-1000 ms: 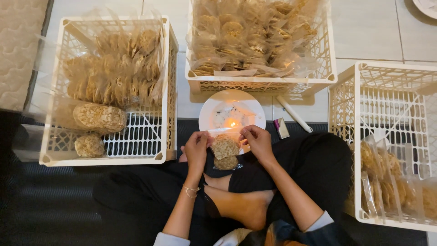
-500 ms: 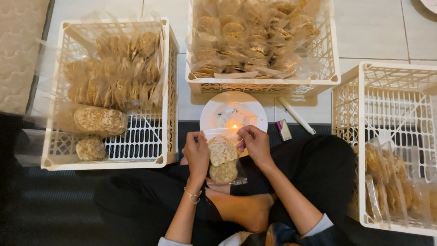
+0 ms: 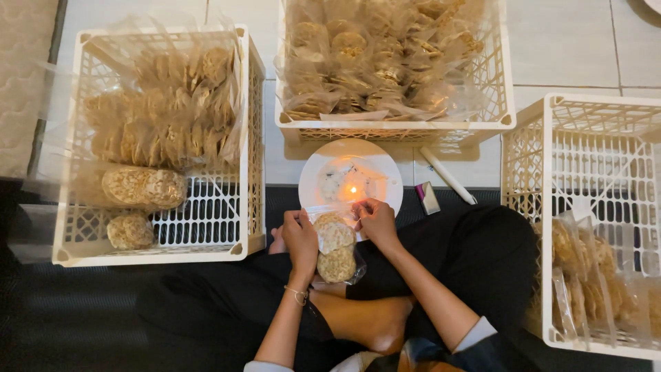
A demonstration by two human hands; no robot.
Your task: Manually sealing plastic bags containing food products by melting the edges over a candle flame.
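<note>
Clear crinkly plastic bag [image 3: 337, 249], two round bumpy crackers inside, gripped by both hands [image 3: 301, 238] [image 3: 376, 222].

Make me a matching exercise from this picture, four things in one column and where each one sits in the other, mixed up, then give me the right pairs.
Things:
1. small lit flame
2. clear bag with two round crackers
3. white stick
4. two loose cracker packs

Places:
A. on the tiled floor beside the plate
B. on the bare bottom of the left crate
C. between the left hand and right hand
D. on the white plate

Pairs: 1-D, 2-C, 3-A, 4-B
</note>
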